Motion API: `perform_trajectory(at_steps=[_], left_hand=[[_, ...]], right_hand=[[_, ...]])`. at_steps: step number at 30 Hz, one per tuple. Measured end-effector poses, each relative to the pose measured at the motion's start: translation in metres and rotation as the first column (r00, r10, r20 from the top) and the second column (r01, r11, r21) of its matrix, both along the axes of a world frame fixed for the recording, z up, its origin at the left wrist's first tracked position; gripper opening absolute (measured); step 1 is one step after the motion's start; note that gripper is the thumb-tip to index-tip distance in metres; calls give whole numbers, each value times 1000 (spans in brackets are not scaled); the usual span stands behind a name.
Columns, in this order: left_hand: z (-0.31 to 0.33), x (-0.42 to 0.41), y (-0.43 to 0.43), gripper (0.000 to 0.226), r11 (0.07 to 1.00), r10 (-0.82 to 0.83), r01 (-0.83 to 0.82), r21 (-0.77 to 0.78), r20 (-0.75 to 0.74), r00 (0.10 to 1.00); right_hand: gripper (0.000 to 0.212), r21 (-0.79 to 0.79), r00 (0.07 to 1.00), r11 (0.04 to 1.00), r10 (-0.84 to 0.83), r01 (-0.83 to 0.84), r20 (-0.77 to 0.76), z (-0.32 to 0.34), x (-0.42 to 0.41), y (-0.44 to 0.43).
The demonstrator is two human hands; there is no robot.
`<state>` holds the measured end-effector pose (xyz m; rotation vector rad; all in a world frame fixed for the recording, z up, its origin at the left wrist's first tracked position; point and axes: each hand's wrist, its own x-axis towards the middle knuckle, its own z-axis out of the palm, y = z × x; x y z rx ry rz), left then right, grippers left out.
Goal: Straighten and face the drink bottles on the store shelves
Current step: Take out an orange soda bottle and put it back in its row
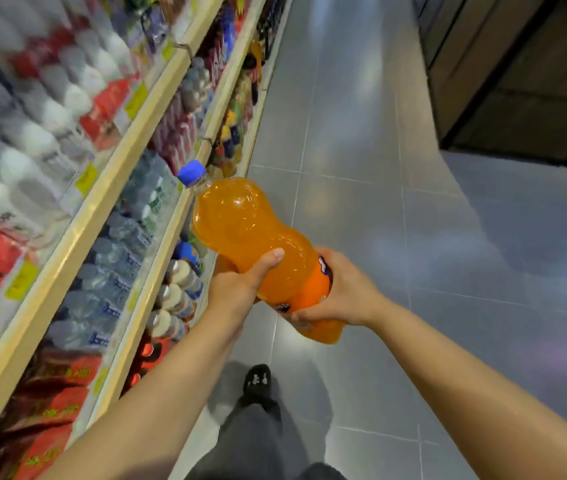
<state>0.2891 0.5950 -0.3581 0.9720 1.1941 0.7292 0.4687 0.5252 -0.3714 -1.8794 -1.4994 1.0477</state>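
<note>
Pick your gap on the shelves (79, 233) at your left and ease in without knocking neighbours. Your left hand (237, 285) is wrapped round the waist, thumb on top; let it steer. The orange bottle (240, 220) hangs tilted over the aisle floor, just beside the lower shelf, blue cap (191, 173) pointing shelfward (its label is partly hidden). Your right hand (344, 296) clasps the labelled lower end; twist there so the label faces out.

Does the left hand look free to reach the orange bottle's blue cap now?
Probably yes, after letting go: the left hand grips the orange bottle at its waist, the right hand holds its labelled end, and nothing covers the blue cap.
</note>
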Motion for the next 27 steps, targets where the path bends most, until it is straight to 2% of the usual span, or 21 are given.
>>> perform_trajectory(at_steps=[2,5,9,13,16,27], left_hand=[[6,21,41,78,999,-33,33,0,16,999],[15,58,94,72,999,-51,50,18,28,998],[24,117,153,92,996,-81,80,37,36,996],[26,187,213,102,996,-78,77,50,33,996],[30,244,257,98,999,-13,13,36,18,1000],[40,412,424,96,995,56,-62,80,79,995]], right_hand=[[97,22,999,999,-36,36,2,5,19,34],[97,26,997,997,-77,77,-28,11,52,82],[99,27,997,997,-75,75,-30,16,112,140],[101,24,998,998,-56,57,-38,14,185,206],[101,20,998,999,-27,28,-51,18,242,256],[102,38,997,997,69,-70,43,38,420,439]])
